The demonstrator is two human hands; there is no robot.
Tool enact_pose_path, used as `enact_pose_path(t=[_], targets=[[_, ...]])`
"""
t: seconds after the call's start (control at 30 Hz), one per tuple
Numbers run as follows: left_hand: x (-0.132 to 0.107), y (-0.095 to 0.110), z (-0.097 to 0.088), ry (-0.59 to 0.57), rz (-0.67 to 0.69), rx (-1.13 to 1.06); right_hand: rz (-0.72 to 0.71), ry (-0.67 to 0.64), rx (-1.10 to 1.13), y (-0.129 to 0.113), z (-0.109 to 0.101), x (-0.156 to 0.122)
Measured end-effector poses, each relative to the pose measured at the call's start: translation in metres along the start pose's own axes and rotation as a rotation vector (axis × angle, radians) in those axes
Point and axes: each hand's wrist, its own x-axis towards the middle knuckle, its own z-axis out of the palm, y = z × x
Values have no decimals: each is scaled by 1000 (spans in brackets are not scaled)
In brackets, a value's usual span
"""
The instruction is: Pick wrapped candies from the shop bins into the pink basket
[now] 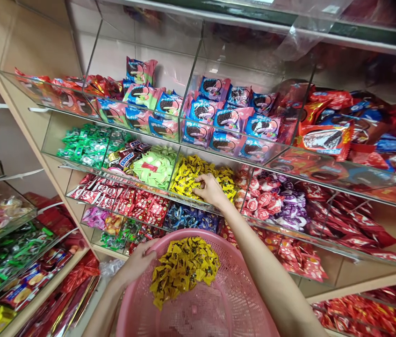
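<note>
My left hand (pixel 141 260) is closed round the left rim of a pink perforated plastic basket (pixel 243 285). A heap of yellow-wrapped candies (pixel 185 267) lies in the basket's far left part. My right hand (pixel 209 188) reaches over the basket into a clear shelf bin of the same yellow candies (pixel 190 171). Its fingers are curved, with thumb and forefinger apart, and touch the top of the pile. No candy shows clearly between them. The other fingers are partly hidden behind the hand.
Light green candies (pixel 154 168) fill the bin to the left; red-and-white candies (pixel 262 192) lie to the right. Blue-and-pink cookie packs (pixel 215 117) sit on the tier above, behind a clear front panel. Blue-wrapped candies (pixel 190 217) lie below. Another candy shelf (pixel 4 210) stands at left.
</note>
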Motion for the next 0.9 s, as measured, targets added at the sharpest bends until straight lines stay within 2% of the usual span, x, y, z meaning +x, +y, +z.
enact_pose_path(t=[0.23, 0.6, 0.67, 0.77, 0.9], targets=[[1, -5, 0, 25, -3, 19, 26, -69, -2, -3, -1, -1], [0, 1, -1, -11, 14, -3, -11, -7, -31, -3, -1, 0], [1, -1, -1, 9, -2, 1, -10, 26, -53, -6, -7, -1], [3, -7, -1, 24, -2, 10, -55, 101, -55, -18, -27, -12], [6, -12, -2, -3, 18, 23, -200, 163, 107, -47, -58, -50]])
